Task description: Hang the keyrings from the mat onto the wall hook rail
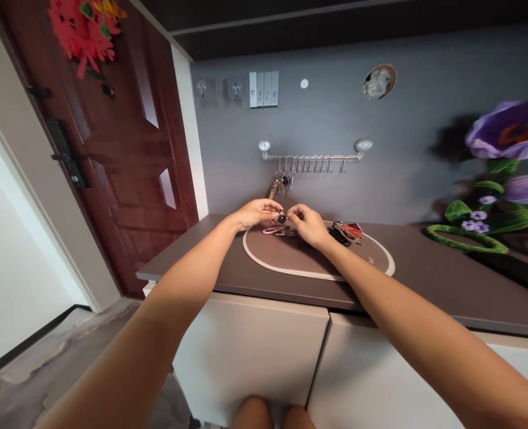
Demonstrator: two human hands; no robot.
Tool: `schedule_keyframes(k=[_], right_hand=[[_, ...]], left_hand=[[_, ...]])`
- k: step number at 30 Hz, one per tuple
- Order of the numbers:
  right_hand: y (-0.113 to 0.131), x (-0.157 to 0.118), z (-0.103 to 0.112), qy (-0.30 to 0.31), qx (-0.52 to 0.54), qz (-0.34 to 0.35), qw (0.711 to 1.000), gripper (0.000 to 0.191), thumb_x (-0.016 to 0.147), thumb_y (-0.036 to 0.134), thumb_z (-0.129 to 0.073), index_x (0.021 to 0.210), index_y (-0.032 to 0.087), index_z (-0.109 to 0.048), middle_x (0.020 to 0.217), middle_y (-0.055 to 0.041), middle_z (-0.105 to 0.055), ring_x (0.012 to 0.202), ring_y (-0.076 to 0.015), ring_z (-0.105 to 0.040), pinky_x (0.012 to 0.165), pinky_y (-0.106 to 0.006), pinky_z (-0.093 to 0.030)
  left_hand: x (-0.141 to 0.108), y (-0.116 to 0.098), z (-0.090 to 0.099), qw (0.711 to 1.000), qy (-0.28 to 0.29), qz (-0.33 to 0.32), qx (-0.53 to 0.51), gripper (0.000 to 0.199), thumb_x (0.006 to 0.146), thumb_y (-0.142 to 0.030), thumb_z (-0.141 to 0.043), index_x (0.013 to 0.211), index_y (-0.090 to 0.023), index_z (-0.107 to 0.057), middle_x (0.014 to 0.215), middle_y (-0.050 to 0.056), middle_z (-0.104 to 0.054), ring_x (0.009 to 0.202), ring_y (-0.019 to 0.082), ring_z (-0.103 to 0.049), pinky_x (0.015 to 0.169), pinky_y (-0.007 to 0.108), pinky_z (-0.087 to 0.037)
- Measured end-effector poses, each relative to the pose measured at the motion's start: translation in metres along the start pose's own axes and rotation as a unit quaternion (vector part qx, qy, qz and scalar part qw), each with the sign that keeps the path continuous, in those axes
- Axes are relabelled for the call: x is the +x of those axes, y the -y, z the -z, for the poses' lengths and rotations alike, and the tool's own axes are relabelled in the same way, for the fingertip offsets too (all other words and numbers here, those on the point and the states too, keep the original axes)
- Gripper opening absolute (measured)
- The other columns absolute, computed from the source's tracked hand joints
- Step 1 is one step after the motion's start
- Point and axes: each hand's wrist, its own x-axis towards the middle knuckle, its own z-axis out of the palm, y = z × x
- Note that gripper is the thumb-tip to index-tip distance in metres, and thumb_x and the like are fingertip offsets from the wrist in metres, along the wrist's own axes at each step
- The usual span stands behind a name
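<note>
My left hand point(257, 214) is closed in a pinch on a small round black keychain piece point(282, 218), held just above the mat. My right hand point(307, 224) is closed too, its thumb and fingertips pinched together at the right side of that piece; what lies between them is too small to make out. Under the hands, loose keys point(285, 232) and a pink strap point(272, 230) lie on the oval brown mat point(286, 271) with its pale border. To the right of my right wrist is a bundle point(345, 233) of dark and red items, partly hidden by the arm.
A clear hook rail point(315, 158) on the grey wall carries hanging keys point(282, 181) at its left end. Purple artificial flowers point(508, 128) stand at the right of the brown counter point(425, 283). A dark red door point(134, 155) is at the left. An overhead cabinet point(335, 27) spans the top.
</note>
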Motion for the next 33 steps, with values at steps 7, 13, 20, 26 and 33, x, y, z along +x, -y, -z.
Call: schedule_keyframes(k=[7, 13, 20, 26, 33], right_hand=[[-0.005, 0.002, -0.008, 0.058, 0.229, -0.095, 0.967, 0.027, 0.069, 0.043, -0.055, 0.071, 0.016, -0.056, 0.066, 0.0010, -0.057, 0.062, -0.0105, -0.050, 0.063, -0.023, -0.038], [0.002, 0.000, -0.006, 0.081, 0.333, -0.153, 0.927, 0.022, 0.064, 0.035, -0.062, 0.073, 0.015, -0.059, 0.065, 0.0003, -0.057, 0.060, -0.0090, -0.051, 0.063, -0.022, -0.039], [0.002, 0.001, -0.005, 0.086, 0.359, -0.171, 0.914, 0.017, 0.062, 0.028, -0.065, 0.071, 0.014, -0.062, 0.065, -0.0013, -0.059, 0.058, -0.0080, -0.051, 0.062, -0.022, -0.040], [0.005, 0.000, -0.003, 0.081, 0.379, -0.184, 0.903, 0.012, 0.061, 0.023, -0.065, 0.068, 0.014, -0.060, 0.064, -0.0009, -0.059, 0.057, -0.0072, -0.052, 0.060, -0.020, -0.041], [0.004, 0.001, -0.001, 0.068, 0.417, -0.210, 0.882, 0.009, 0.059, 0.017, -0.064, 0.065, 0.014, -0.058, 0.057, 0.0002, -0.056, 0.052, -0.0068, -0.049, 0.057, -0.021, -0.041]], left_hand=[[0.001, -0.001, -0.001, 1.000, -0.010, -0.015, -0.014, 0.038, 0.062, -0.021, -0.069, 0.096, -0.011, -0.055, 0.093, 0.008, -0.060, 0.079, 0.011, -0.057, 0.078, 0.031, -0.042], [0.000, -0.002, -0.002, 1.000, -0.010, -0.023, 0.015, 0.039, 0.062, -0.023, -0.068, 0.097, -0.012, -0.056, 0.097, 0.009, -0.059, 0.085, 0.013, -0.056, 0.083, 0.034, -0.040], [0.001, -0.003, -0.003, 0.998, -0.013, -0.051, 0.043, 0.039, 0.062, -0.025, -0.068, 0.097, -0.012, -0.057, 0.102, 0.009, -0.058, 0.089, 0.014, -0.054, 0.086, 0.033, -0.038], [0.001, -0.005, -0.005, 0.995, -0.019, -0.066, 0.068, 0.040, 0.062, -0.024, -0.068, 0.098, -0.012, -0.057, 0.103, 0.009, -0.058, 0.092, 0.014, -0.053, 0.088, 0.033, -0.036], [0.001, -0.005, -0.005, 0.991, -0.055, -0.067, 0.106, 0.037, 0.060, -0.024, -0.069, 0.093, -0.011, -0.059, 0.089, 0.006, -0.060, 0.080, 0.011, -0.053, 0.081, 0.031, -0.039]])
